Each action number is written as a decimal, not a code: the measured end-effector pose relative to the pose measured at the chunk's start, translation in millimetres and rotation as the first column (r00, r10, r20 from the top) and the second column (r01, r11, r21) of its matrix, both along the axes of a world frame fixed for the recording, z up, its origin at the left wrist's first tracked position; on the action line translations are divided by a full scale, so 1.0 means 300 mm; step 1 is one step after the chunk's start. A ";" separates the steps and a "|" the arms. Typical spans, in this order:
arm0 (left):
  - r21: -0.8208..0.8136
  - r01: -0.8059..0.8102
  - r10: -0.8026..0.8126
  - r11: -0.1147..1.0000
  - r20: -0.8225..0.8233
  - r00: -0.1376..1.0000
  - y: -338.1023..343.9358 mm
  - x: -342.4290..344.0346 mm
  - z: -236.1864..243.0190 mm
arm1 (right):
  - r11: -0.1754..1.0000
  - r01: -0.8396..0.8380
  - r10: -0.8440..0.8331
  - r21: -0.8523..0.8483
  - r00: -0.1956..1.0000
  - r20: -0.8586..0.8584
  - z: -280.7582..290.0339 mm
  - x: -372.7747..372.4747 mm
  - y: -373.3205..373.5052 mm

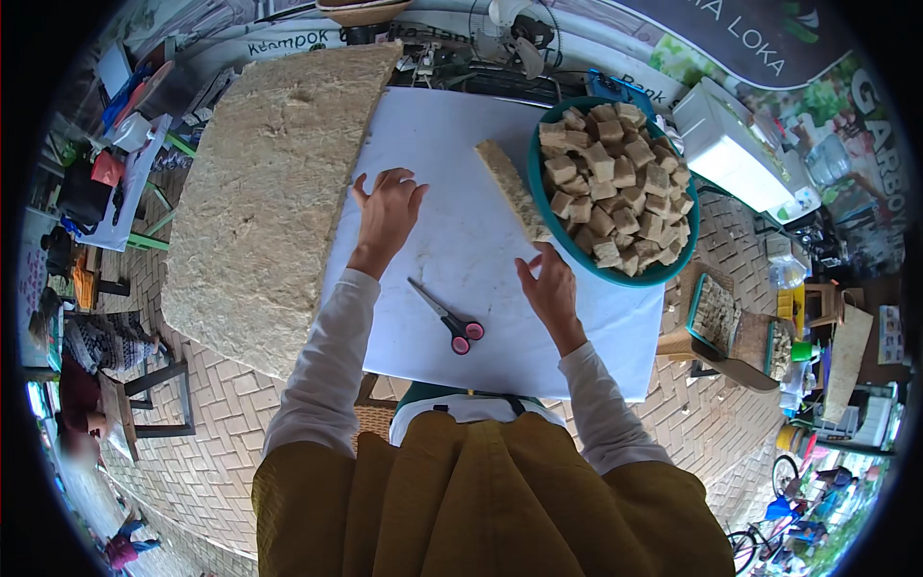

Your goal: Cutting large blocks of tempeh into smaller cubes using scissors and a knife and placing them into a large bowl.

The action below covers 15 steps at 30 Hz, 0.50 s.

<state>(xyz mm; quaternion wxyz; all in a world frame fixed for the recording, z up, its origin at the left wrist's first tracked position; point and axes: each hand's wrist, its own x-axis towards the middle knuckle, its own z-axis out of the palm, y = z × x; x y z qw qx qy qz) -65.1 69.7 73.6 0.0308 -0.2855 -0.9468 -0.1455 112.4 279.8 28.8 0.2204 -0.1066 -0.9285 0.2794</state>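
A large, rough beige slab (255, 192) covers the left part of the white-topped table (428, 240). My left hand (385, 216) is open beside the slab's right edge, fingers apart and slightly curved. A narrow strip of similar material (508, 183) lies diagonally beside a teal basin (620, 279) heaped with beige cubes (615, 183). My right hand (548, 288) is open, thumb spread, its fingertips at the strip's lower end; I cannot tell if they touch it. Scissors with black and pink handles (452, 322) lie between my hands.
A fan (514, 38) stands behind the table. A white box (716, 144) is at back right. Trays of pieces (711, 308) sit lower right. A side table (125, 202) with items, a bench and people (82, 413) are at left; bicycles (784, 481) are at bottom right.
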 end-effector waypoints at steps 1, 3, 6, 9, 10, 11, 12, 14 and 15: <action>0.062 0.024 -0.010 0.998 -0.224 0.975 -0.062 -0.003 -0.046 | 0.988 0.154 -0.152 -0.020 0.986 0.073 -0.035 -0.005 -0.013; 0.075 -0.015 0.029 0.997 -0.192 0.981 -0.102 0.020 -0.033 | 0.964 0.266 -0.262 -0.027 0.959 0.111 -0.087 -0.012 -0.012; 0.099 -0.045 0.060 0.994 -0.163 0.985 -0.191 0.019 -0.028 | 0.910 0.411 -0.400 -0.054 0.905 0.143 -0.128 -0.045 -0.010; 0.128 -0.035 0.053 0.991 -0.139 0.989 -0.260 0.008 -0.031 | 0.845 0.516 -0.493 -0.142 0.854 0.167 -0.132 -0.091 -0.026; 0.143 -0.034 0.053 0.989 -0.128 0.990 -0.275 0.004 -0.028 | 0.843 0.519 -0.497 -0.141 0.852 0.165 -0.137 -0.101 -0.026; 0.146 -0.029 0.049 0.989 -0.129 0.990 -0.286 0.000 -0.026 | 0.836 0.533 -0.514 -0.130 0.844 0.154 -0.142 -0.108 -0.025; 0.156 -0.010 0.029 0.988 -0.118 0.993 -0.293 -0.005 -0.025 | 0.828 0.548 -0.532 -0.120 0.835 0.144 -0.149 -0.115 -0.027; 0.165 0.008 0.009 0.986 -0.106 0.994 -0.309 -0.010 -0.032 | 0.832 0.545 -0.538 -0.102 0.838 0.089 -0.155 -0.130 -0.056; 0.176 0.042 -0.022 0.983 -0.114 0.993 -0.311 -0.013 -0.041 | 0.836 0.542 -0.542 -0.085 0.840 0.034 -0.158 -0.137 -0.068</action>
